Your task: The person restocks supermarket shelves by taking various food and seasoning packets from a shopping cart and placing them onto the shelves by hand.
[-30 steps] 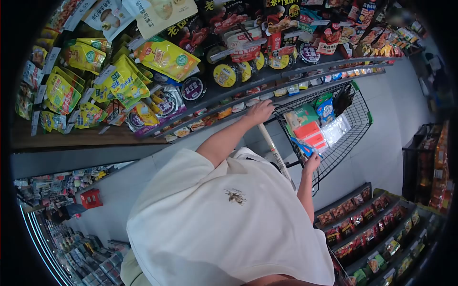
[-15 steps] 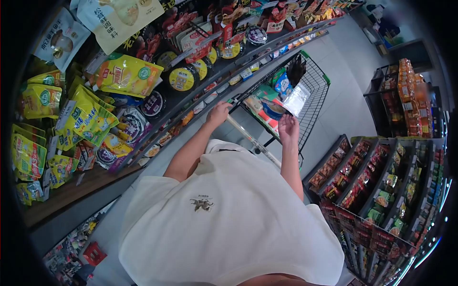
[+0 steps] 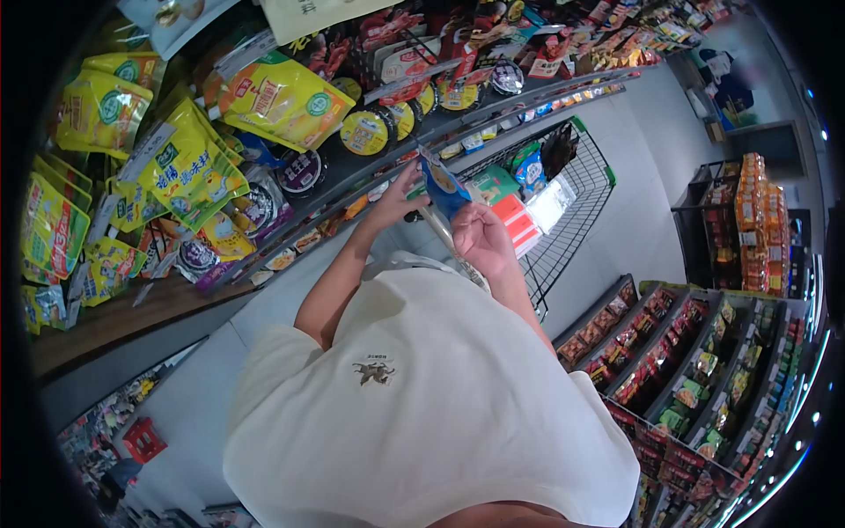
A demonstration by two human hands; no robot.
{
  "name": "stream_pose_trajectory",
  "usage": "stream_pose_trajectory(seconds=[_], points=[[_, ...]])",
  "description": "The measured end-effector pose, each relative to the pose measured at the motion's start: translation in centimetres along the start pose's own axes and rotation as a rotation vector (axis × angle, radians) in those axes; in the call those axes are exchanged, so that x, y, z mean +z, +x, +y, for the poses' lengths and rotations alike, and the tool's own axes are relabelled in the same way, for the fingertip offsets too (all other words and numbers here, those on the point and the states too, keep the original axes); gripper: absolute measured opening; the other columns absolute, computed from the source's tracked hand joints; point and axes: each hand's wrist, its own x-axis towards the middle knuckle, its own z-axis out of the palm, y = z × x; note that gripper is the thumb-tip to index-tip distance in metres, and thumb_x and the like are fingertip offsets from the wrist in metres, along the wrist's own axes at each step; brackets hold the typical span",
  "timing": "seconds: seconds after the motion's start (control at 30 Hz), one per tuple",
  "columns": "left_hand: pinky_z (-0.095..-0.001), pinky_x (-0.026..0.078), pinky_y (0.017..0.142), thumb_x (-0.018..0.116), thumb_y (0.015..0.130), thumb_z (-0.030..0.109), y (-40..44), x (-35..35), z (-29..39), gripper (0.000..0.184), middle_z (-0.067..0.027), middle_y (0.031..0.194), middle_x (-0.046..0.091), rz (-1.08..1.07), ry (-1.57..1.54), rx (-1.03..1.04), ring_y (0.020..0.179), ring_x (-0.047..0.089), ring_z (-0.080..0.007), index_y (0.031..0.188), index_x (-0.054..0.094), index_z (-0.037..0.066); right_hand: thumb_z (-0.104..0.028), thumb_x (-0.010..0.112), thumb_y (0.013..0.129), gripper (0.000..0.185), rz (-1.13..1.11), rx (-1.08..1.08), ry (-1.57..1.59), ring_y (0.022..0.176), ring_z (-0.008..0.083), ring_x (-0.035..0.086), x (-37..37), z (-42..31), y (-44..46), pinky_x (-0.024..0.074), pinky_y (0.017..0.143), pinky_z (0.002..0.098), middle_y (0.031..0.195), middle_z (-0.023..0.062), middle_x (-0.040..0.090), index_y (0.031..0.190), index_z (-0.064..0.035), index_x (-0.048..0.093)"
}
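Observation:
My right hand [image 3: 482, 238] is closed on the lower end of a blue packet [image 3: 443, 186], which is raised above the cart handle. Beside the packet's other end is my left hand [image 3: 397, 198], its fingers apart and close to the packet; whether they touch it is unclear. The white cart handle [image 3: 444, 233] passes beneath both hands. Inside the black wire cart [image 3: 591, 204] lie a red and white packet [image 3: 514, 222], a green packet [image 3: 492, 186], another blue packet [image 3: 529, 169], a silvery packet [image 3: 552, 203] and something dark [image 3: 558, 153].
Shelves with yellow pouches [image 3: 286, 101] and round-lidded cups [image 3: 364, 132] run along the left and top. Stepped racks of packets [image 3: 695, 361] stand at the right, with a stack of orange goods [image 3: 759, 231] behind. A red basket [image 3: 143, 439] is at the lower left.
The blue packet has come up out of the cart toward my left hand, held by my right hand. My left hand has left the handle and opened.

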Motion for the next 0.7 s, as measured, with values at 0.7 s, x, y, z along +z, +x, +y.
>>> stream_pose_trajectory(seconds=[0.7], points=[[-0.0374, 0.036, 0.113, 0.069, 0.095, 0.031, -14.1, -3.3, 9.0, 0.075, -0.0131, 0.145, 0.045, 0.402, 0.067, 0.053, 0.134, 0.044, -0.0201, 0.152, 0.03, 0.001, -0.014, 0.053, 0.103, 0.014, 0.196, 0.486, -0.52, 0.078, 0.0171, 0.067, 1.5, 10.2, 11.1, 0.0572, 0.072, 0.0314, 0.086, 0.0027, 0.067, 0.098, -0.0034, 0.061]])
